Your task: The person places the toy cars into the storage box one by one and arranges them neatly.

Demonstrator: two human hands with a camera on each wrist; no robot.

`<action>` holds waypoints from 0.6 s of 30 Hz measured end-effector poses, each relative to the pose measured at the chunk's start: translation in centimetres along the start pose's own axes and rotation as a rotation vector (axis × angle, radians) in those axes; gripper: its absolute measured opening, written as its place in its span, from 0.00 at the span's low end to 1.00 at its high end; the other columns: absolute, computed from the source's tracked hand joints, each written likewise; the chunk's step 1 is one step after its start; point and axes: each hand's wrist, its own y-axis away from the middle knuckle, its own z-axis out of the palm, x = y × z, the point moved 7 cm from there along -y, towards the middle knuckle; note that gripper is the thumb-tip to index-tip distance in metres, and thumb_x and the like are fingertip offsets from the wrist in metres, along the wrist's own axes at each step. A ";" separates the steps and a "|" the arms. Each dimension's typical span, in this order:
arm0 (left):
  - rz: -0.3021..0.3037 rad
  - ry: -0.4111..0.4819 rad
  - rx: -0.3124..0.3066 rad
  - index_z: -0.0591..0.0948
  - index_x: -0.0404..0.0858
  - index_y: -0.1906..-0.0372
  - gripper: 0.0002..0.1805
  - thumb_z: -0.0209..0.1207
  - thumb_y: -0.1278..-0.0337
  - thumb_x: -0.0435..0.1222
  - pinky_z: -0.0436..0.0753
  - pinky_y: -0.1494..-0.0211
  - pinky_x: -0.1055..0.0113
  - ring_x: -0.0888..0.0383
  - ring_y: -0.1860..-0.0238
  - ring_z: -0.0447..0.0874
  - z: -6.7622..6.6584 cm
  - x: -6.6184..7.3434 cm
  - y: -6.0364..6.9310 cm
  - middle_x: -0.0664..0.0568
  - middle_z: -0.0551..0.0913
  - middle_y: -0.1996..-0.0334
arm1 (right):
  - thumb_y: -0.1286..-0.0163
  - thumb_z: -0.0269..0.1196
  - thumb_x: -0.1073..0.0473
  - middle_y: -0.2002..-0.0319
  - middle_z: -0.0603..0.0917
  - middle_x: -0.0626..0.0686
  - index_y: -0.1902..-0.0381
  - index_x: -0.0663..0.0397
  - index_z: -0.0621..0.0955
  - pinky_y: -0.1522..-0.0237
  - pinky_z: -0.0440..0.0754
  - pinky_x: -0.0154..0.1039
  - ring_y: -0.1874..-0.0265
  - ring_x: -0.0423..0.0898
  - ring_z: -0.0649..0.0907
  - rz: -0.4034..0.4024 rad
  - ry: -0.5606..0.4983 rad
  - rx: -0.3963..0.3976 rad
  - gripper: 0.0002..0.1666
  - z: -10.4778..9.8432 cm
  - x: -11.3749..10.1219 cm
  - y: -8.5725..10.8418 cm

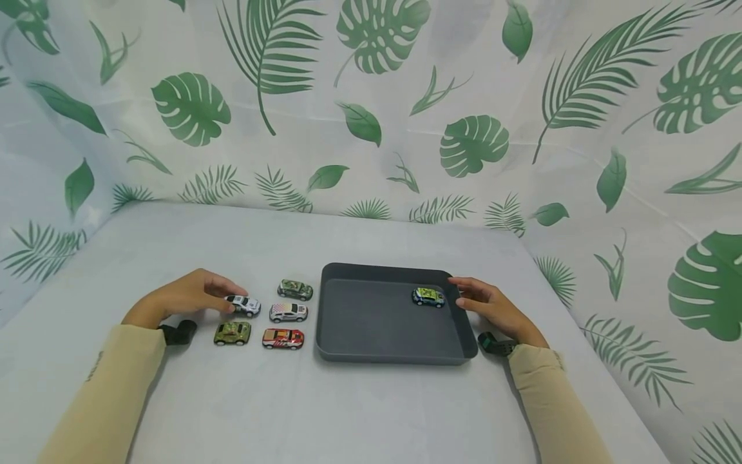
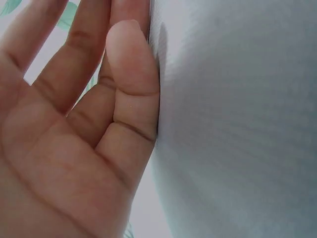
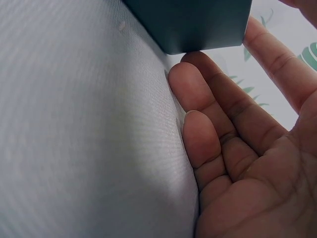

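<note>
At the left of the head view, my left hand (image 1: 199,293) pinches the rear of a white toy car (image 1: 243,305) between thumb and fingers. That car is out of sight in the left wrist view, where the palm and curled lower fingers (image 2: 130,99) lie along the white surface. My right hand (image 1: 493,309) touches the right wall of a dark grey tray (image 1: 394,357) with fairly straight fingers. From the right wrist, its fingertips (image 3: 190,87) show against the tray's outer corner (image 3: 198,29). One yellow-green and blue toy car (image 1: 428,297) stands inside the tray, near its right side.
Between my left hand and the tray stand a dark green camouflage car (image 1: 294,289), a white patterned car (image 1: 288,312), a red car (image 1: 283,338) and an olive camouflage car (image 1: 232,332). A leaf-print curtain (image 1: 301,161) hangs behind the white table (image 1: 243,412).
</note>
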 end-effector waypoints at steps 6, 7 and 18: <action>0.033 0.030 0.053 0.85 0.26 0.37 0.23 0.70 0.33 0.34 0.77 0.32 0.35 0.36 0.36 0.82 -0.4 0.2 -0.1 0.36 0.86 0.39 | 0.18 0.62 0.62 0.25 0.72 0.72 0.21 0.68 0.70 0.39 0.76 0.27 0.35 0.50 0.78 0.005 0.005 -0.001 0.33 0.0 0.1 -0.1; 0.040 0.039 0.060 0.85 0.26 0.37 0.23 0.70 0.32 0.33 0.77 0.32 0.35 0.37 0.36 0.83 -0.5 0.2 -0.1 0.36 0.87 0.39 | 0.18 0.62 0.62 0.25 0.72 0.72 0.21 0.68 0.70 0.39 0.76 0.27 0.35 0.50 0.78 0.006 0.006 0.000 0.33 0.0 0.1 -0.1; 0.111 0.073 0.160 0.86 0.29 0.38 0.21 0.71 0.32 0.34 0.83 0.47 0.65 0.63 0.52 0.86 -1.0 2.0 -0.1 0.42 0.90 0.45 | 0.18 0.62 0.63 0.25 0.71 0.74 0.21 0.69 0.69 0.39 0.76 0.26 0.39 0.40 0.80 0.004 -0.007 -0.003 0.33 0.1 -0.1 0.0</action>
